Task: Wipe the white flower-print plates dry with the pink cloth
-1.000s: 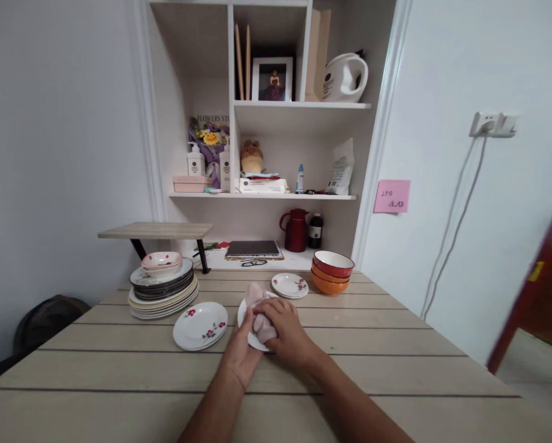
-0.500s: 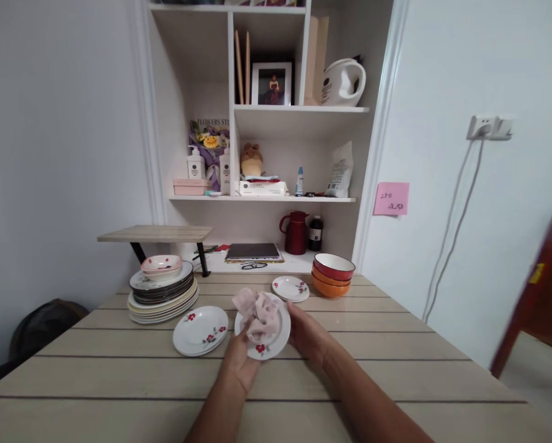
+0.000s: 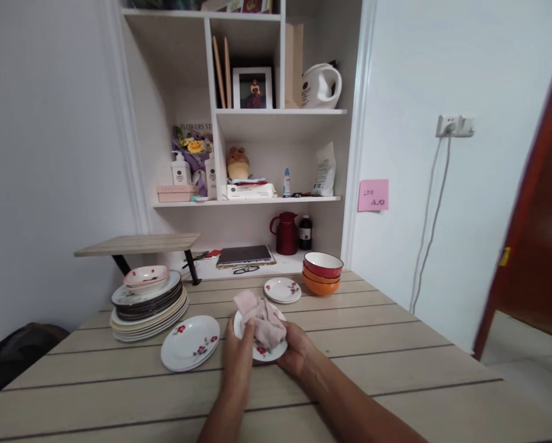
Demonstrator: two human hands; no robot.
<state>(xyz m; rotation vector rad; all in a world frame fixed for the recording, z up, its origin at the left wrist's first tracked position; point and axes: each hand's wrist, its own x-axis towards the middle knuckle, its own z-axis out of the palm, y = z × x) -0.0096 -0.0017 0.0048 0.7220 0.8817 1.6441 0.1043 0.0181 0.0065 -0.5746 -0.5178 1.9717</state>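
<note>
A small white plate with red flowers (image 3: 263,352) is held just above the wooden table (image 3: 396,369), with a crumpled pink cloth (image 3: 264,323) lying on it. My left hand (image 3: 237,354) grips the plate's left rim, thumb over the edge. My right hand (image 3: 296,354) holds the plate's right rim, its fingers curled beside the cloth. Another flowered plate (image 3: 190,342) lies flat just to the left of my left hand.
A tall stack of plates (image 3: 149,304) topped by a pink bowl (image 3: 146,277) stands at the left. Behind are a small flowered plate (image 3: 282,290) and stacked red and orange bowls (image 3: 322,274). A shelf unit (image 3: 257,154) rises at the back.
My right hand came off the cloth, moved out to the right, then closed on the plate's right rim. The view has shifted to the right.
</note>
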